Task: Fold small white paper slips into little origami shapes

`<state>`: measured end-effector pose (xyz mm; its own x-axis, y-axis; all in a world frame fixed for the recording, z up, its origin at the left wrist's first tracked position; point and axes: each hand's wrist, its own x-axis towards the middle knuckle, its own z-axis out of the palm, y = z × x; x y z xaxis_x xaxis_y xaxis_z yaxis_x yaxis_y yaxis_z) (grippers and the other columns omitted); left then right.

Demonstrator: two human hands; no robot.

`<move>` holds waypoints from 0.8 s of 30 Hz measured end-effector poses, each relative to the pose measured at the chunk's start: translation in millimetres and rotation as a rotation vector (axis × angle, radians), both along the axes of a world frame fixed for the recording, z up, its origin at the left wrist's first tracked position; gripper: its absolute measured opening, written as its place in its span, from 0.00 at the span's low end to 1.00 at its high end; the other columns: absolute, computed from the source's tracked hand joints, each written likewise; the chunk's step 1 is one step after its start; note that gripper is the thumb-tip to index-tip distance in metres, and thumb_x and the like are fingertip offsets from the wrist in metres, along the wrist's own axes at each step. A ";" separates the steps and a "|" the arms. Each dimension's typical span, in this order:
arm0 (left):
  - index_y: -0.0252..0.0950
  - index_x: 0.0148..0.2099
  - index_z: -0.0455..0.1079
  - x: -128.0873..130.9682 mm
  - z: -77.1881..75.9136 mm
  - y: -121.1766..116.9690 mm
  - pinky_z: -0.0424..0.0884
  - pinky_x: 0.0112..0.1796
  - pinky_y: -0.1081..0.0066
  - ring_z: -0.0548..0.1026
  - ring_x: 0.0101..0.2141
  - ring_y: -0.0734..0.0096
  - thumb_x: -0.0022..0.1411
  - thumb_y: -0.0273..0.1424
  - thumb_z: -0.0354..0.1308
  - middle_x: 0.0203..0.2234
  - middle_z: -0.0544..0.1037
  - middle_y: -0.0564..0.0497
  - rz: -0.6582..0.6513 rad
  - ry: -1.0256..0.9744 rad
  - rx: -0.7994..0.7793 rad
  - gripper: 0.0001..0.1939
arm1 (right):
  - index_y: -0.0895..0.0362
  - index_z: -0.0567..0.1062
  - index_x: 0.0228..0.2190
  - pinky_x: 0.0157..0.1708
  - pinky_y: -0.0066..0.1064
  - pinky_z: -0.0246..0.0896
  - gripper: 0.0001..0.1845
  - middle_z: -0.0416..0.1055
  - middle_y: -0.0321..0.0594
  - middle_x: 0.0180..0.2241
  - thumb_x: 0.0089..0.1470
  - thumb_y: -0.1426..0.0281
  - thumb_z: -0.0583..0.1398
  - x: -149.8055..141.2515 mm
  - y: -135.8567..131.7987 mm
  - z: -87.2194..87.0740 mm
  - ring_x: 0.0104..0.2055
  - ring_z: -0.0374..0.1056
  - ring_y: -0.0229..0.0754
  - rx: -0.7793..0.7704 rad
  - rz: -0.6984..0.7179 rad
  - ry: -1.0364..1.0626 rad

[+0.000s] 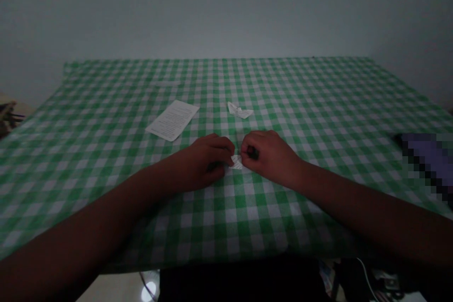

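Close to the middle of the table, a small folded piece of printed paper point(236, 163) lies between my two hands. My left hand point(212, 158) comes in from the left, its fingers curled with the tips on the paper's left side. From the other side my right hand point(267, 153) pinches the paper's right edge between thumb and forefinger. Part of the paper is hidden behind the fingers. Beyond the hands sits a folded paper boat point(239, 111) with print on it. A flat printed sheet point(173, 120) rests farther left.
A green and white checked tablecloth point(226, 222) covers the table, which ends at a pale wall point(226, 9). At the right edge lies a dark flat device point(430, 158), partly blurred out. Cables and other items show below the table's front edge at lower right.
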<state>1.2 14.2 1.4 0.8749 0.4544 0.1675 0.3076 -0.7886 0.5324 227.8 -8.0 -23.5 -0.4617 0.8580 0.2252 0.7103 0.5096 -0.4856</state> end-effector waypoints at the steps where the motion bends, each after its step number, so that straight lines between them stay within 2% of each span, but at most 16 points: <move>1: 0.35 0.43 0.75 -0.2 -1.9 0.5 0.69 0.50 0.63 0.72 0.46 0.65 0.60 0.20 0.54 0.46 0.75 0.45 0.003 -0.004 0.010 0.12 | 0.56 0.72 0.29 0.37 0.32 0.54 0.02 0.69 0.34 0.28 0.53 0.73 0.61 0.6 -0.3 0.7 0.32 0.65 0.38 0.023 0.007 0.003; 6: 0.36 0.42 0.75 0.7 -8.9 -0.2 0.69 0.48 0.65 0.72 0.43 0.67 0.64 0.22 0.54 0.41 0.75 0.48 0.051 -0.005 0.030 0.10 | 0.57 0.72 0.32 0.40 0.34 0.55 0.00 0.70 0.37 0.31 0.56 0.73 0.60 3.4 -6.5 8.4 0.36 0.66 0.40 0.123 0.057 0.015; 10: 0.35 0.41 0.75 5.2 -10.6 -3.4 0.70 0.46 0.65 0.72 0.42 0.66 0.64 0.23 0.54 0.39 0.74 0.47 0.118 0.012 0.037 0.09 | 0.56 0.74 0.34 0.41 0.35 0.54 0.03 0.72 0.37 0.32 0.57 0.70 0.61 1.0 -12.8 8.7 0.38 0.67 0.43 0.109 0.093 -0.037; 18: 0.34 0.47 0.74 8.4 -9.6 -5.7 0.71 0.44 0.65 0.73 0.41 0.66 0.64 0.24 0.55 0.39 0.74 0.47 0.177 0.069 -0.013 0.11 | 0.56 0.75 0.34 0.41 0.37 0.54 0.06 0.72 0.37 0.32 0.56 0.65 0.62 -6.6 -16.2 5.1 0.40 0.67 0.44 0.053 0.020 -0.141; 24: 0.34 0.42 0.76 8.0 -13.3 -4.0 0.71 0.44 0.65 0.73 0.40 0.66 0.62 0.23 0.56 0.38 0.75 0.46 0.168 0.042 0.014 0.09 | 0.56 0.75 0.34 0.41 0.39 0.54 0.10 0.72 0.39 0.33 0.55 0.63 0.62 -10.2 -17.8 7.4 0.41 0.67 0.47 0.054 -0.012 -0.187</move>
<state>9.2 10.2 -11.9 0.7931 0.5928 0.1398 0.4578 -0.7315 0.5053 217.6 -25.8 -16.1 -0.4896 0.8527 0.1822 0.7917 0.5223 -0.3169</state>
